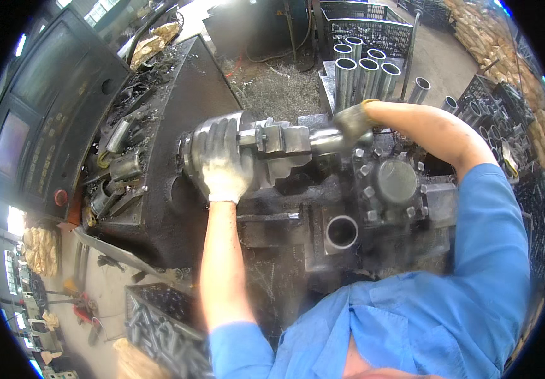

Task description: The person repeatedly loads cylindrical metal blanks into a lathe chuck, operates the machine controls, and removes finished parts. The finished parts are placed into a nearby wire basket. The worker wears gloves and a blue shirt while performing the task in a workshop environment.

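Note:
My left hand (222,158) wears a pale, grease-darkened work glove. Its fingers wrap over the round body of a lathe chuck (244,118). Blocky steel chuck jaws (282,139) stick out to the right of it. A shiny metal tube (325,140) extends rightward from those jaws, apparently with its left end between them. Around its right part is my gloved right hand (352,124), blurred, with the fingers partly hidden. Below the tube, a short open-ended tube or round bore (341,232) faces up on the carriage.
A bolted tool post (397,181) stands close below my right forearm. Several upright steel tubes (368,78) stand beyond my right hand. The control panel (40,142), with a red button (60,197), rises at left. A crate of metal parts (158,331) sits at lower left.

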Tool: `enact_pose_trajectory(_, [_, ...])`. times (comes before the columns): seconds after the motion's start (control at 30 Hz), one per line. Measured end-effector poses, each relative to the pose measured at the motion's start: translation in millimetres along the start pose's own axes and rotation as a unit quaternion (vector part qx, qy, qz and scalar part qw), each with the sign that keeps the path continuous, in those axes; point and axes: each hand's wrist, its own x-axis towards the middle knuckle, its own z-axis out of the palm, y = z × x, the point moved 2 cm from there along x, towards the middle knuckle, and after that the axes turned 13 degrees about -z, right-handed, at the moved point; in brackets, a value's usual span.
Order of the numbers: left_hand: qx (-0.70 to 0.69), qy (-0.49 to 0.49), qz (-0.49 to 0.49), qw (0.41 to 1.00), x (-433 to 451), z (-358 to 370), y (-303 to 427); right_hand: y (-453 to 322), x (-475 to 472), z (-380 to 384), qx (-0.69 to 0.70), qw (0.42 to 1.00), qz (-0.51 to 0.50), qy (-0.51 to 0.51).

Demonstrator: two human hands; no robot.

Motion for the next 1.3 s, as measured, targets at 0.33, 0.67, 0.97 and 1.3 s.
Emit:
enact_pose_trajectory(0.33, [-0.25, -0.08, -0.098, 0.96, -34, -66, 39, -185, -202, 40, -0.02, 0.913, 0.132, 0.386])
enact_pose_trajectory(0.67, [-0.736, -0.369, -0.479, 0.304, -275, -85, 128, -260, -119, 261, 0.733, 0.666, 0.04, 0.133])
enact_pose_trajectory(0.97, [-0.627, -0.323, -0.625, 0.335, -286, -72, 124, -220, -94, 340, 0.684, 0.705, 0.009, 0.186])
enact_pose_trajectory(1.3, [-0.815, -0.323, -0.481, -0.005, -286, -74, 87, -188, -156, 303, 0.012, 0.917, 0.001, 0.399])
